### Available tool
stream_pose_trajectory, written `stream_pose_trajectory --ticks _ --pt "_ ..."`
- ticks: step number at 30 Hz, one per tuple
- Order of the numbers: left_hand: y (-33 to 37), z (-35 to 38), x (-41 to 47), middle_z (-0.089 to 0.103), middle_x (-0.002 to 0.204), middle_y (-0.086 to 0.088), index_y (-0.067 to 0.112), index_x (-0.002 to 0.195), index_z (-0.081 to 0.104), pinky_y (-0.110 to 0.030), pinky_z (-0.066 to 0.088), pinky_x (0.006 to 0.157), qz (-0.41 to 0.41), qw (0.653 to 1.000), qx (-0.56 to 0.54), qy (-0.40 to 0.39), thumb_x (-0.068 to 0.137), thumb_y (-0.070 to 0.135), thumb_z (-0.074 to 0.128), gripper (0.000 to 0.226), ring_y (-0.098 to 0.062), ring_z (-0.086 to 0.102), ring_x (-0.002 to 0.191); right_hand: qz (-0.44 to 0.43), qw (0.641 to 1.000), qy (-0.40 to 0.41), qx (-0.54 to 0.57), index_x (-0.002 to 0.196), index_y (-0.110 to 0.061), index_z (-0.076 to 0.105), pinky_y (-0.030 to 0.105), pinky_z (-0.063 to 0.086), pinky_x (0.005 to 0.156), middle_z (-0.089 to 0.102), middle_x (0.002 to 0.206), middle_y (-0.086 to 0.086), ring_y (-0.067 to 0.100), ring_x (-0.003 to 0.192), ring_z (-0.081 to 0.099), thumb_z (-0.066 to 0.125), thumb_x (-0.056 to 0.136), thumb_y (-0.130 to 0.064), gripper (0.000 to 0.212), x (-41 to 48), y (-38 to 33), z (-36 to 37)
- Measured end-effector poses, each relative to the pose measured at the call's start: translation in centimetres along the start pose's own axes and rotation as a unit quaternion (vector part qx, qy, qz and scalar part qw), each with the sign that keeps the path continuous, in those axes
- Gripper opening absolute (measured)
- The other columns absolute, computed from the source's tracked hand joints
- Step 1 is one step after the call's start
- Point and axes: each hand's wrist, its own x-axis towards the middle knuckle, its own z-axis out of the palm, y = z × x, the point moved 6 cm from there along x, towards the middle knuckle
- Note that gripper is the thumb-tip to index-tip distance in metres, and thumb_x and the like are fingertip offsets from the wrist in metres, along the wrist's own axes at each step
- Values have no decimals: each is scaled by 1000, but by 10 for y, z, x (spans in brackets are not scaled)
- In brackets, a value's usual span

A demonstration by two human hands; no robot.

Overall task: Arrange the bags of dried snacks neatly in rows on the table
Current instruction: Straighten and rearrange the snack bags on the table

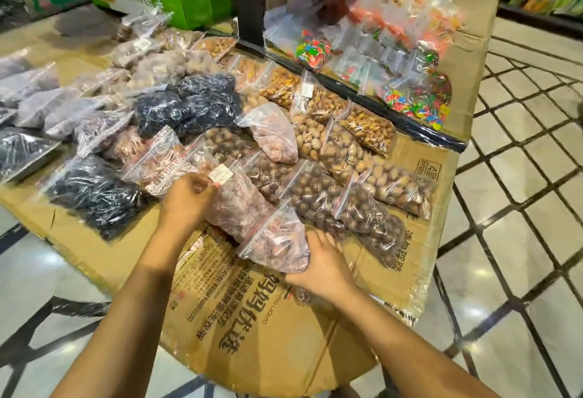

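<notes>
Clear zip bag of pinkish dried snacks (pixel 277 243), at the cardboard-covered tabletop's (pixel 271 328) near edge, sits clamped in my right hand (pixel 321 268) for lining up, while left fingers (pixel 202 184) pinch its neighbour (pixel 239 205).

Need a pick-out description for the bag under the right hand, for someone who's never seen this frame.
Start at the cardboard-covered table and go to its near edge, where printed characters show. The right hand rests against the near end of a clear zip bag of pinkish-brown snacks. It is the bag closest to the person, jutting out in front of the rows onto bare cardboard, unlike the round brown nuts to its right.
</notes>
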Motion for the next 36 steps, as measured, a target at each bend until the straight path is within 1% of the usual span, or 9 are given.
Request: stream_pose_trajectory --ticks 4,8,13,15,18,25,30,33,36 --pt "12 -1 -13 60 103 -2 16 114 52 -39 50 80 27 994 28 106 89 39 59 35 -19 58 90 -19 990 -138 -1 148 -17 19 40 27 116 29 153 5 24 139 29 70 56 -73 119 7 0 -8" --pt "50 37 6 56 119 -14 10 121 49 -51 44 95 21 993 25 112 81 60 57 64 -32 52 111 -88 976 -173 93 129 -19 53 36 47 97 59 127 1 18 115 56 74 68 -59 76 29 5 -46" --pt "99 103 65 58 123 -26 5 82 63 -49 28 107 -62 984 159 54 71 79 49 76 -37 46 123 -80 937 -224 255 114 -14 60 21 46 69 60 100 1 13 78 58 75 78 -36 45 60 27 -81" --pt "107 127 82 66 106 -24 10 70 59 -40 43 88 -79 990 114 18 68 81 50 72 -34 59 100 -86 923 -227 298 105 -12 63 25 41 67 56 86 2 11 69 48 75 79 -28 33 70 32 -87" --pt "100 142 98 62 74 -12 9 63 53 -31 39 56 -88 990 100 41 68 76 57 68 -30 58 68 -65 935 -166 308 102 -12 63 24 43 68 56 80 1 12 69 50 73 82 -25 26 95 45 -105" --pt "99 137 96 64 104 -19 2 108 41 -45 50 74 -86 987 38 132 79 41 72 57 -39 61 93 -113 993 -22 -26 133 -16 42 39 39 102 48 131 7 26 124 41 56 86 -51 60 122 65 -127" --pt "108 110 70 62 95 -4 18 95 44 -36 51 75 -75 971 -137 182 72 34 80 45 -26 62 89 -127 990 -20 -63 138 -14 34 40 33 106 42 138 11 28 130 33 53 84 -60 73 119 50 -121" --pt "119 81 39 64 90 -2 25 87 48 -38 58 75 -54 945 -285 154 74 23 80 34 -15 68 81 -91 987 -44 129 139 -19 35 35 39 102 45 138 1 19 128 41 58 79 -63 77 111 27 -125" --pt "105 55 2 70 100 -14 1 106 57 -45 57 80 -58 922 -375 77 77 11 76 37 -26 69 91 -33 896 -84 435 123 -21 50 16 38 90 50 128 -10 2 109 52 62 77 -62 63 98 -12 -118"
